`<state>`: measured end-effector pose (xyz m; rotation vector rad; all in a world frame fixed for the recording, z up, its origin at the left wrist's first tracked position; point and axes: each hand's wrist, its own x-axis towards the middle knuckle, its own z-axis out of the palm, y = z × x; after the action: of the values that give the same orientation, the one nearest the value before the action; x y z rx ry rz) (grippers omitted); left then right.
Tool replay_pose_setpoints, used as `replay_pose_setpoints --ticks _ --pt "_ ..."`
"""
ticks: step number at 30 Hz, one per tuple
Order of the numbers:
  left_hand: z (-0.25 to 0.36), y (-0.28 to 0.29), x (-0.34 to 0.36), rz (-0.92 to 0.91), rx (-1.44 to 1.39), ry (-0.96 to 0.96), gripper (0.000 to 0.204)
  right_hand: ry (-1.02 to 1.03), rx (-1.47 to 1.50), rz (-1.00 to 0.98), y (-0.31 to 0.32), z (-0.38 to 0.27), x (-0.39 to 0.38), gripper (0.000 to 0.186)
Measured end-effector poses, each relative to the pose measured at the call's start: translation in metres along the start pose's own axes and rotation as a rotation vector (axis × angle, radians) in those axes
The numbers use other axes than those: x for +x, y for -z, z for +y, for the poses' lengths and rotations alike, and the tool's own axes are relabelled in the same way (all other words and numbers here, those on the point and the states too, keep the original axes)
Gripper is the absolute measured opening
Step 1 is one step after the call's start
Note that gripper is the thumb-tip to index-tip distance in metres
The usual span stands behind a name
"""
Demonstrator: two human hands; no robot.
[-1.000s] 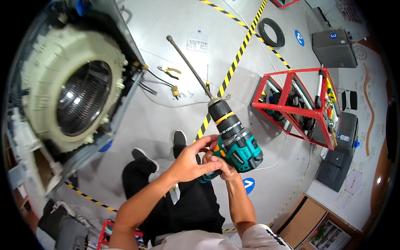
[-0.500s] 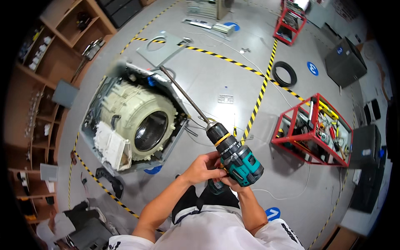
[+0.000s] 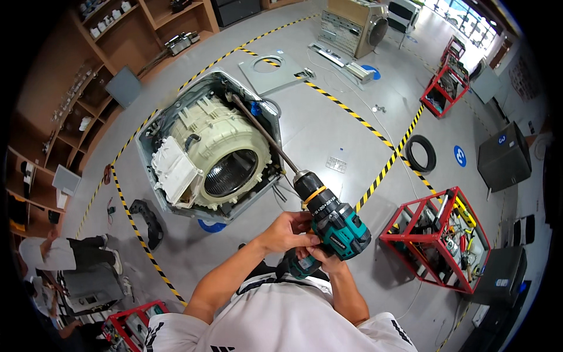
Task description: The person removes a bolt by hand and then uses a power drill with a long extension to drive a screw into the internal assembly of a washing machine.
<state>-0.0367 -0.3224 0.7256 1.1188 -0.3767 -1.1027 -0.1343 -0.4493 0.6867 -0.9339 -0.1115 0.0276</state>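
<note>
A teal and black cordless drill (image 3: 339, 230) is in both my hands in front of my chest, with a long dark metal bit (image 3: 267, 136) pointing up and to the left. My left hand (image 3: 286, 233) is closed at the drill's near side, its thumb and fingers against the body below the chuck. Under the motor housing, my right hand (image 3: 326, 258) is wrapped round the grip, mostly hidden by the drill. Beyond the bit lies an opened washing machine (image 3: 220, 216), its cream tub (image 3: 226, 132) and dark drum opening exposed.
A red tool cart (image 3: 413, 239) with assorted hand tools stands to the right. A grey panel with a round hole (image 3: 275, 82) and a black rubber ring (image 3: 421, 154) lie on the floor. Wooden shelves (image 3: 126, 53) line the left. People (image 3: 50, 255) work beside another machine at lower left.
My view has shifted, so the washing machine sits further right and more of the far room shows. Both hands keep their hold on the drill, which is almost unmoved in the picture.
</note>
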Motion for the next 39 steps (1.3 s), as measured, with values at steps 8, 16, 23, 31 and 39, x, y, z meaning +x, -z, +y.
replay_pose_setpoints --ticks 8,16,23,31,39 --pt "-0.004 -0.002 -0.003 -0.048 -0.031 -0.110 0.040 0.067 -0.087 -0.056 0.004 0.002 -0.003 0.025" --pt "0.005 -0.006 -0.016 -0.073 0.006 -0.004 0.045 0.106 -0.082 0.004 -0.007 0.002 -0.009 0.018" --pt "-0.010 -0.004 -0.018 -0.044 0.093 -0.227 0.046 0.152 -0.063 -0.016 -0.011 0.007 -0.012 0.022" --pt "-0.002 -0.002 -0.021 -0.188 0.107 -0.289 0.041 0.157 -0.129 0.000 -0.026 0.004 -0.016 0.020" --pt "-0.007 -0.003 -0.024 -0.211 0.087 -0.333 0.041 0.142 -0.271 0.119 -0.029 0.011 -0.027 0.017"
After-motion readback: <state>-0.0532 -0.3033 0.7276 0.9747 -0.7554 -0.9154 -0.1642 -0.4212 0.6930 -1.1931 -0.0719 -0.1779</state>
